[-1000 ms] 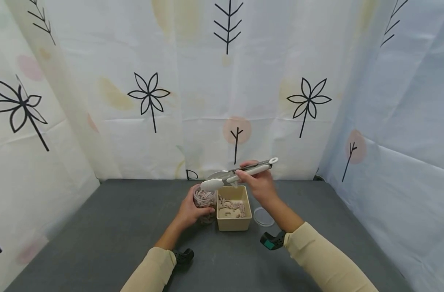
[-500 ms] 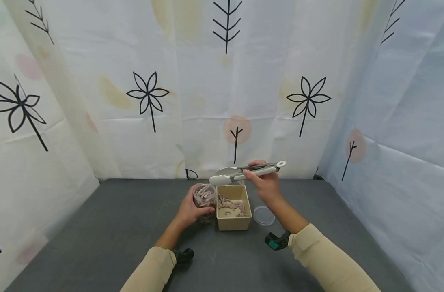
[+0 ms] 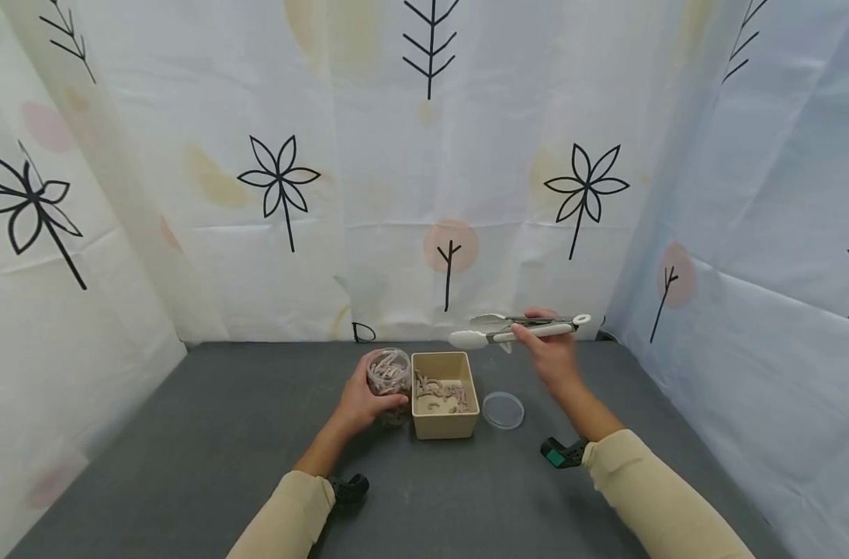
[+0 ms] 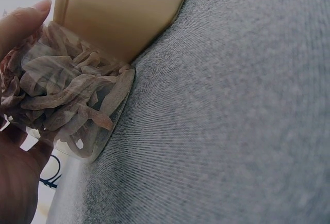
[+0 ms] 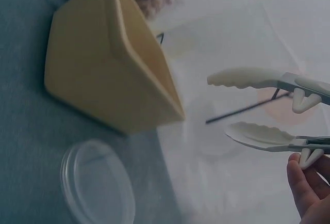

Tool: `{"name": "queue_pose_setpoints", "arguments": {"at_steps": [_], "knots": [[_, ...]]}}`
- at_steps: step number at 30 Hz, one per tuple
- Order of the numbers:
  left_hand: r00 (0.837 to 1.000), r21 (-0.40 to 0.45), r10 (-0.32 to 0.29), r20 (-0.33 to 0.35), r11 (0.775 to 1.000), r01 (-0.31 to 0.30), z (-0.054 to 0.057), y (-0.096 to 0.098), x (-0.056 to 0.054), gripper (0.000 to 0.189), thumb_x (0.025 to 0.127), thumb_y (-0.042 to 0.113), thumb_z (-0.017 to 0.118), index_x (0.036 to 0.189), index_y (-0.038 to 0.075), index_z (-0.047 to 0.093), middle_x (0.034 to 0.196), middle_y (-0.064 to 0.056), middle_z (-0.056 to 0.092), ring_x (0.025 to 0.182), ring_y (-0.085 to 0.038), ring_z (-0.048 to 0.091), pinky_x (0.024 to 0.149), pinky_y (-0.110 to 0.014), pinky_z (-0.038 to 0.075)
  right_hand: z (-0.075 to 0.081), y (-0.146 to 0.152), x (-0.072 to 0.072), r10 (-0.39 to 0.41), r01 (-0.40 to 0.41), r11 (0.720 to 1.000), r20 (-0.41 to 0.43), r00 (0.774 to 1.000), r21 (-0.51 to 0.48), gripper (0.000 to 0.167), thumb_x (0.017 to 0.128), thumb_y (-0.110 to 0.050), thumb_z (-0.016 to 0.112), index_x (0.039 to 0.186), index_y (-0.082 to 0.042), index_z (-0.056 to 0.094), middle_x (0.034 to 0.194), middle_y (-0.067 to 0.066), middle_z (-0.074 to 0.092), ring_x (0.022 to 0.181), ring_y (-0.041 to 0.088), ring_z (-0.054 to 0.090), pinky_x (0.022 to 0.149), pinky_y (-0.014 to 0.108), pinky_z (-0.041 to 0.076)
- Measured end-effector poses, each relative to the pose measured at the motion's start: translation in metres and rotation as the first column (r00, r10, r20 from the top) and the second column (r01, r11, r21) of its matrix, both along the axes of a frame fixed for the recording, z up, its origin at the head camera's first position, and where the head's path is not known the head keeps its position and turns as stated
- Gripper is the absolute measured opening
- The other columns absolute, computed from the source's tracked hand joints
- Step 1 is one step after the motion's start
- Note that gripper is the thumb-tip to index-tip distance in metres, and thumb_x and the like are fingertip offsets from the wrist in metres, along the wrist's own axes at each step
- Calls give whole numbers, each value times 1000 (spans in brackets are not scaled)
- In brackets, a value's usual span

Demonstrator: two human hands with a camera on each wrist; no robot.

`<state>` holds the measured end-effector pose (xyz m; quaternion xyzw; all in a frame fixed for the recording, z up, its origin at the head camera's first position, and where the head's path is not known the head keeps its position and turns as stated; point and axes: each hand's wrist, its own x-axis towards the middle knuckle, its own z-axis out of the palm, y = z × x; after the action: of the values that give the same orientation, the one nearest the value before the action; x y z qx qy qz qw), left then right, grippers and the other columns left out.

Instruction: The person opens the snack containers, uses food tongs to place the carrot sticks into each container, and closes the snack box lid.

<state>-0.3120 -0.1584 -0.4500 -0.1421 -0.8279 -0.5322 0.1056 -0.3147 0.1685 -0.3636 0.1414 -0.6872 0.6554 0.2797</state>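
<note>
My left hand (image 3: 362, 398) grips a clear plastic jar (image 3: 389, 374) standing on the table, its thumb and fingers wrapped round the side. Pale brownish curled strips (image 4: 67, 90) fill the jar; their exact kind I cannot tell. Right beside it stands a beige rectangular bin (image 3: 445, 425) with more such strips on its bottom. Above and right of the bin, my right hand (image 3: 552, 353) holds white and grey tongs (image 3: 501, 335). In the right wrist view the tongs' tips (image 5: 258, 133) are spread apart with nothing between them.
A clear round lid (image 3: 503, 410) lies flat on the dark grey table (image 3: 222, 442), just right of the bin. White curtains (image 3: 369, 116) with plant drawings enclose the back and sides. Each wrist wears a black strap device (image 3: 563, 453).
My right hand has carried the tongs to the right, from above the jar to past the bin's right side. The left hand stays on the jar.
</note>
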Motion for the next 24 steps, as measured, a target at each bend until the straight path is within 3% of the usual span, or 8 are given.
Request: {"name": "queue_pose_setpoints", "arguments": {"at_steps": [5,12,19,24], "knots": [[1000,2,6,11,1000,-6,0,-1,-1,95,71,20,89,148,17,34,129,-17,50,109,-32,53,85,-50,45,-17,17,-6,-65,63,998,59,996,30,31,85,-1,74,112,6,61,84,1,61,66,4,52,58,19,43],[1000,1,0,13,1000,0,0,-2,0,97,71,22,90,149,14,33,128,-18,50,109,-32,53,84,-50,46,-40,34,-14,-96,96,995,1,995,40,31,82,-1,76,108,6,61,68,-6,58,58,3,48,52,18,38],[1000,-3,8,18,1000,-8,1,-2,0,95,71,24,89,148,19,34,128,-16,51,108,-31,54,83,-49,47,-52,45,-19,-176,156,980,166,970,127,43,84,-10,78,120,3,59,73,-12,56,62,2,47,56,19,39],[1000,-13,16,19,1000,-16,1,-1,1,95,71,24,90,148,19,34,127,-16,51,107,-31,54,84,-49,46,-64,52,-24,-128,106,988,213,969,114,48,84,-5,77,125,6,55,77,-13,59,67,0,53,61,17,43]]}}
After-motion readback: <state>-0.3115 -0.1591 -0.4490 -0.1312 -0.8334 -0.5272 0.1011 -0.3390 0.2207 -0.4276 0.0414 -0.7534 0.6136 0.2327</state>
